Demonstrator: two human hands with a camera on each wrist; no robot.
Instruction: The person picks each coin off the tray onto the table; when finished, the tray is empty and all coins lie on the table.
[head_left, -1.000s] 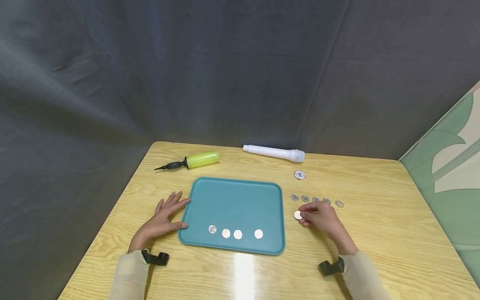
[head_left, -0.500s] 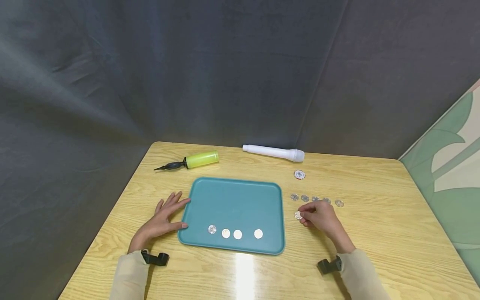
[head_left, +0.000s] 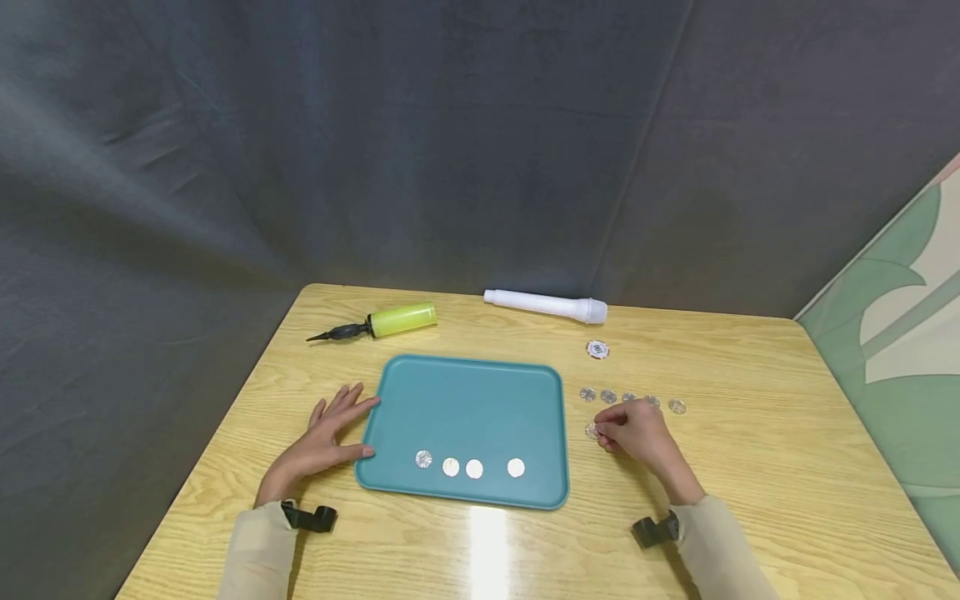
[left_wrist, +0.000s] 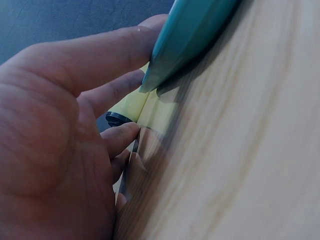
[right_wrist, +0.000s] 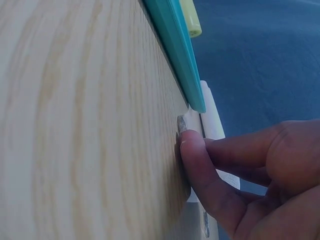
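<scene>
On the table to the right of the teal tray (head_left: 472, 392), my right hand (head_left: 637, 433) pinches a silver coin (head_left: 592, 431) between thumb and fingers. The same coin (right_wrist: 181, 123) appears edge-on in the right wrist view, close over the wood, thumb laid along it. My left hand (head_left: 322, 442) rests at the tray's left edge, fingers spread and thumb at the rim. In the left wrist view, its index fingertip (left_wrist: 152, 30) touches the tray's side. Inside the tray, several silver coins (head_left: 474, 469) lie in a loose row near the front rim.
Behind my right hand, several more silver coins (head_left: 608, 397) form a row, partly covered by the hand. A poker chip (head_left: 597, 350) lies farther back. At the table's rear are a white toy microphone (head_left: 543, 305) and a yellow-green balloon pump (head_left: 403, 319).
My right hand has shifted very slightly left with the pinched coin, and the coin's face looks less bright. The left hand and the coins in the tray have stayed put.
</scene>
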